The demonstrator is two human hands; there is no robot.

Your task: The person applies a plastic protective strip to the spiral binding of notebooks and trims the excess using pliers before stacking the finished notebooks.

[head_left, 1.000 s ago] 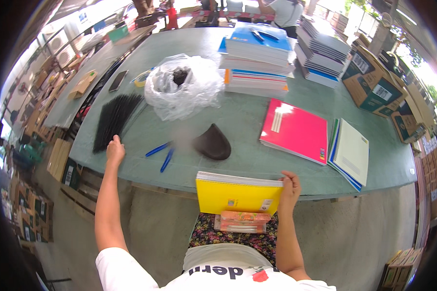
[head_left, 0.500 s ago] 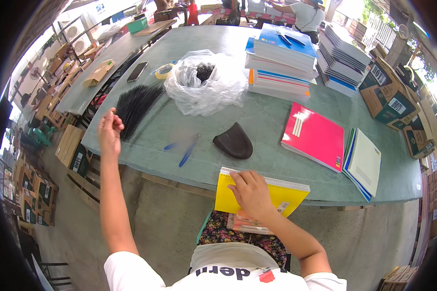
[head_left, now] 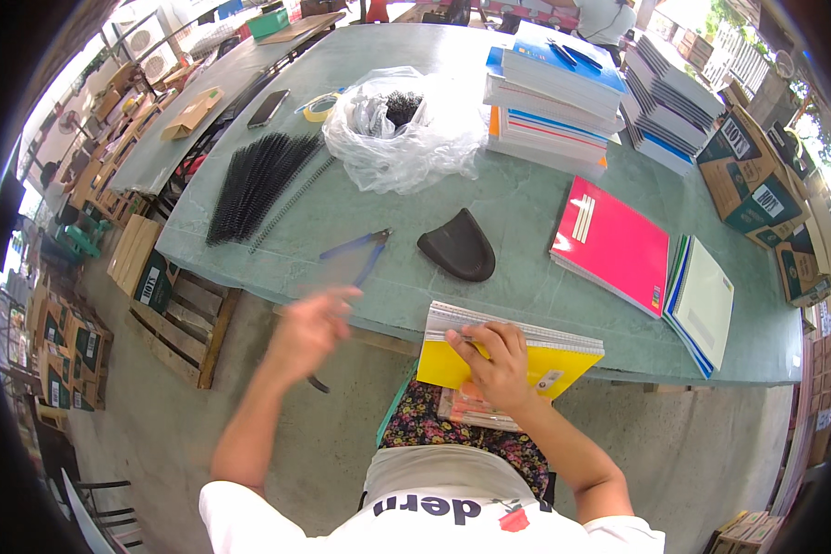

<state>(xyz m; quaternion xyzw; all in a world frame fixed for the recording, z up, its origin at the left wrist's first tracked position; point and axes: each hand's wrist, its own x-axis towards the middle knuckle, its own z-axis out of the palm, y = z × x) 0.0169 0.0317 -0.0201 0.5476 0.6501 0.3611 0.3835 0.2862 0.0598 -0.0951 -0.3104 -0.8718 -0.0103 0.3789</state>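
My right hand (head_left: pixel 500 371) grips a yellow-covered notebook (head_left: pixel 568 367) at the table's front edge, fingers over its upper edge and page block. The notebook stands tilted above my lap. My left hand (head_left: pixel 312 334) is in the air left of it, smeared by motion, so its grip cannot be read. A short dark curved piece (head_left: pixel 319 384) shows just below that hand; whether the hand holds it is unclear. Beyond lie blue-handled cutting pliers (head_left: pixel 367 254) and a black curved pad (head_left: pixel 460 247). A bundle of black spiral coils (head_left: pixel 260 185) lies farther left, one loose coil (head_left: pixel 291 205) beside it.
A clear plastic bag with black coils (head_left: pixel 402 138), a tape roll (head_left: pixel 319 109) and a phone (head_left: pixel 268 108) lie farther back. Stacked books (head_left: pixel 559 102), a pink notebook (head_left: pixel 609 245) and pale notebooks (head_left: pixel 702 300) are at right. Cartons (head_left: pixel 752 180) stand beyond the right edge.
My left hand has moved from the coil bundle toward the yellow notebook. My right hand stays on the notebook, its fingers shifted slightly. The whole view has tilted a little.
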